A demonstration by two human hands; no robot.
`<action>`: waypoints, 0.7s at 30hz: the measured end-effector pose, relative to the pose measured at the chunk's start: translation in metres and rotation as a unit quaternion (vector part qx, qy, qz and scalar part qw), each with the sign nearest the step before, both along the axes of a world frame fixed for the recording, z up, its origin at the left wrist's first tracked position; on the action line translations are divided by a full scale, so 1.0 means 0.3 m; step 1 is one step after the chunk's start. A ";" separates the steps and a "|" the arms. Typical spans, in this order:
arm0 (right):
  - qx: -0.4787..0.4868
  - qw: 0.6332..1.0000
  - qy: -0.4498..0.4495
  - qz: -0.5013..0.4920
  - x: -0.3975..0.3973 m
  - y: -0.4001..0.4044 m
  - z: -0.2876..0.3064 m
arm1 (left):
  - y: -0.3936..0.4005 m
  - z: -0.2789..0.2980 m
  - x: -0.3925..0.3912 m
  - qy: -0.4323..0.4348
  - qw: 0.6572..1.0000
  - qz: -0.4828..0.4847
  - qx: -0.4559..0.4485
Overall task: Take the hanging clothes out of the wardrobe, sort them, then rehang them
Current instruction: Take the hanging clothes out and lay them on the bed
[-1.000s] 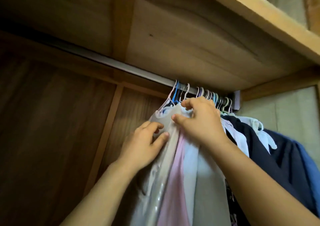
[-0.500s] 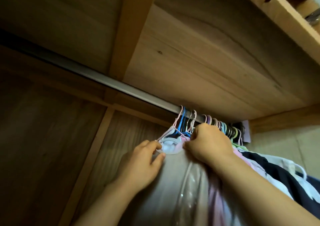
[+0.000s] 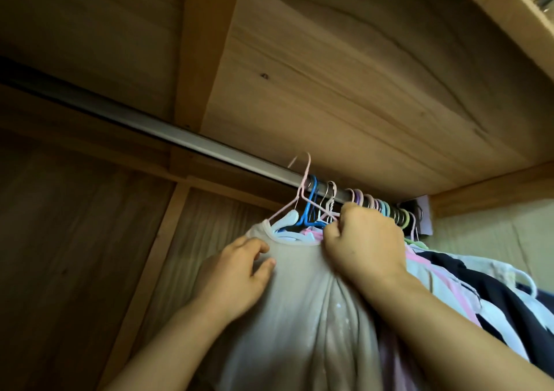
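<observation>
Right hand (image 3: 364,242) is curled into a fist at the neck of a grey garment (image 3: 299,315), its fingers gripping the bunched hanger wires there, just below the rail (image 3: 168,134). Left hand (image 3: 236,273) lies beside it on the garment's shoulder, thumb and fingers loosely bent against the cloth; whether it pinches the fabric or only rests on it I cannot tell. Above the right hand's knuckles a pink hanger (image 3: 301,187) has its hook lifted clear above the rail, tilted, while a blue hanger (image 3: 311,200) next to it hooks over the rail. Beyond the right hand, toward the wardrobe's end, a tight row of pastel hooks (image 3: 380,206) crowds the rail up to its bracket (image 3: 419,217). Under the right forearm hang more clothes (image 3: 467,288), pink, white and dark, pressed close together. Over both hands runs the wooden underside of a shelf (image 3: 344,76), with a lighter beam (image 3: 207,46) crossing it. Away from the left hand, the rail is bare and runs into shadow along the dark wooden back panel (image 3: 66,255).
</observation>
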State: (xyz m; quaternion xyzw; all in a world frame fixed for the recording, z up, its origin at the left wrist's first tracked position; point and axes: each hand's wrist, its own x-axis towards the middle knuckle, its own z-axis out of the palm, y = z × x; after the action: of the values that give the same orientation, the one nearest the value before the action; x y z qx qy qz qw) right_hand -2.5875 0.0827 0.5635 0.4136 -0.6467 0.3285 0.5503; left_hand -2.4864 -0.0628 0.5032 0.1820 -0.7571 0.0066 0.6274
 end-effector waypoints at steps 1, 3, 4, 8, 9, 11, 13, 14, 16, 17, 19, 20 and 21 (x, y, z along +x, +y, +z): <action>-0.008 1.000 0.009 0.006 0.005 0.006 0.007 | 0.000 0.004 0.003 0.004 1.000 0.000 -0.005; -0.021 0.999 0.026 0.023 0.015 0.027 0.007 | 0.008 0.006 0.009 0.006 1.000 0.012 -0.017; -0.023 0.999 0.032 0.034 0.020 0.044 -0.003 | 0.013 0.004 0.013 0.011 1.000 0.017 -0.021; -0.019 0.993 0.029 0.111 0.033 0.135 -0.080 | 0.018 -0.019 0.039 0.040 0.999 0.019 -0.023; -0.013 0.990 0.020 0.140 0.035 0.158 -0.106 | 0.020 -0.027 0.050 0.044 0.999 0.023 -0.021; -0.008 0.980 0.001 0.199 0.034 0.199 -0.153 | 0.023 -0.051 0.076 0.056 0.997 0.046 -0.005; 0.000 0.970 -0.023 0.242 0.024 0.237 -0.198 | 0.041 -0.085 0.108 0.058 0.995 0.080 0.015; 0.005 0.965 -0.034 0.262 0.018 0.255 -0.225 | 0.050 -0.105 0.126 0.059 0.994 0.094 0.015; 0.011 0.954 -0.051 0.296 0.004 0.291 -0.282 | 0.080 -0.149 0.172 0.068 0.992 0.107 -0.003; 0.017 0.948 -0.062 0.313 -0.005 0.312 -0.316 | 0.102 -0.174 0.199 0.071 0.993 0.098 -0.012; 0.038 0.933 -0.075 0.350 -0.024 0.359 -0.390 | 0.158 -0.227 0.255 0.058 0.997 0.053 -0.023; 0.053 0.924 -0.078 0.371 -0.034 0.386 -0.431 | 0.193 -0.261 0.285 0.040 0.998 0.041 -0.031; 0.070 0.916 -0.079 0.388 -0.043 0.409 -0.467 | 0.225 -0.294 0.315 0.023 0.998 0.039 -0.041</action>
State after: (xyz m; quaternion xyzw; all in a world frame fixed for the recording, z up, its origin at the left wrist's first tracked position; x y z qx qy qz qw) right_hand -2.6003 0.2055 0.4234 0.6422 -0.4979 0.5018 0.2965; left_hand -2.3919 0.0049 0.4150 0.1861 -0.7340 0.0579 0.6506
